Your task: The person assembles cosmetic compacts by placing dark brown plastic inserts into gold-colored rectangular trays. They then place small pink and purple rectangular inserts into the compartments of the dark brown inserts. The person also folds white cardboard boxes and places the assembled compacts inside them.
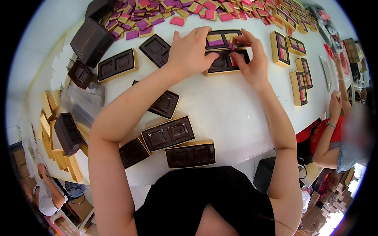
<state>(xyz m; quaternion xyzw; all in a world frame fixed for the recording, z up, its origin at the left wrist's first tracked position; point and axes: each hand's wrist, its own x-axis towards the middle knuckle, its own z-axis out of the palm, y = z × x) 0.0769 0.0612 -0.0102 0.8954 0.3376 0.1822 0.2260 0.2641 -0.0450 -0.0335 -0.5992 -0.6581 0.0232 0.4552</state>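
My left hand (191, 51) reaches over the left ends of two gold boxes, fingers spread and thumb on the nearer one. In the farther box (223, 33), a gold-and-purple packet (215, 40) fills the left compartment and a gold one shows at the right. The nearer box (222, 70) has a dark brown plastic insert (222, 60) with a bare left compartment. My right hand (254, 61) pinches a small purple-and-gold packet (231, 45) above the right ends of the boxes. Its thumb partly covers a pink patch, and the fingers hide some of the nearer box.
Loose packets (179, 21) are heaped along the far edge. Filled boxes (280, 48) stand to the right. More boxes with dark inserts (168, 133) lie left and near me. Stacked inserts (92, 42) and gold box parts (51, 129) sit farther left. Co-workers (334, 129) are at both sides.
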